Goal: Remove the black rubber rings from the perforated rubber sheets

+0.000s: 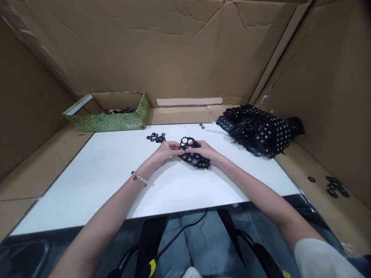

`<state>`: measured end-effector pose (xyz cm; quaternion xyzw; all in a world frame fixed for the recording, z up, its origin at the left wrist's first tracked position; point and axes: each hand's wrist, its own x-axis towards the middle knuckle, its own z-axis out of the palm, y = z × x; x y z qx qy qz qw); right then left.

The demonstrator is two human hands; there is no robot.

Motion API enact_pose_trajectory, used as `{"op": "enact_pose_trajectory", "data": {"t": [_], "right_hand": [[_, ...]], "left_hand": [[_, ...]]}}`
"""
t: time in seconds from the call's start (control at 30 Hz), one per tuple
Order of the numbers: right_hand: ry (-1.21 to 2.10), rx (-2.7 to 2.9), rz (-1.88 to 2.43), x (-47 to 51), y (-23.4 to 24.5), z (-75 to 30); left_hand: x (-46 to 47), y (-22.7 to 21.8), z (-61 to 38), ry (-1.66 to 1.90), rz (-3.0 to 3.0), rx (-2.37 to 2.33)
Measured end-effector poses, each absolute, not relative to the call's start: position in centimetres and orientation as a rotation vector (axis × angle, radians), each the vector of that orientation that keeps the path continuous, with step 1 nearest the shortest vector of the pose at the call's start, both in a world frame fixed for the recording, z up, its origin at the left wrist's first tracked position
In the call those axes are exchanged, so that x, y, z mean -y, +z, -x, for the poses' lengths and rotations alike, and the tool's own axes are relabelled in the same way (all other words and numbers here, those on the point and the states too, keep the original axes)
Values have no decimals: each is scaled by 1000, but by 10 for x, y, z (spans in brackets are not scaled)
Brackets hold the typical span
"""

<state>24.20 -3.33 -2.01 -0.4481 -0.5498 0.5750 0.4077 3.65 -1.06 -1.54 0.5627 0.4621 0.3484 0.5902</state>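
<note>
Both hands meet over the middle of the white table (95, 173), working on a small piece of black polka-dot fabric (195, 160) with frayed edges. My left hand (168, 150) pinches the fabric's left edge between thumb and fingers. From the other side my right hand (204, 150) grips its upper part, the thumb reaching toward the left fingertips. At the top of the piece, black rings (187, 141) show white through their openings; how they join the cloth is hard to make out. Just beyond my left hand lies a loose cluster of small black rings (156, 137).
A green patterned box (110, 122) holding more black rings stands at the back left. Black polka-dot fabric (263, 129) is heaped at the back right. Several rings (333, 186) lie on the cardboard at right. Cardboard walls (179, 50) enclose the back and sides.
</note>
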Motion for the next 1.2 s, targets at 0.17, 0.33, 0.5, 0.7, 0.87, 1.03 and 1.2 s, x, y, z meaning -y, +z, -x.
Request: {"op": "enact_pose_trajectory", "data": {"t": [0.17, 0.33, 0.5, 0.7, 0.87, 1.03, 1.2], "right_hand": [[1396, 1484, 1190, 35, -22, -243], [1185, 1661, 1205, 37, -20, -240], [973, 1756, 1244, 39, -22, -234], [979, 1691, 1243, 38, -27, -230], [1078, 1529, 1281, 33, -27, -234], [1076, 1489, 1258, 31, -28, -235], [1075, 1534, 1156, 31, -32, -234]], "left_hand": [[13, -5, -31, 601, -1231, -967], [13, -5, -30, 498, -1225, -885], [10, -10, -28, 479, -1252, -867], [8, -10, -28, 467, -1290, -884], [10, -8, -36, 1029, -1595, -1237], [16, 0, -35, 1071, -2108, -1288], [21, -1, -37, 967, -2351, -1211]]}}
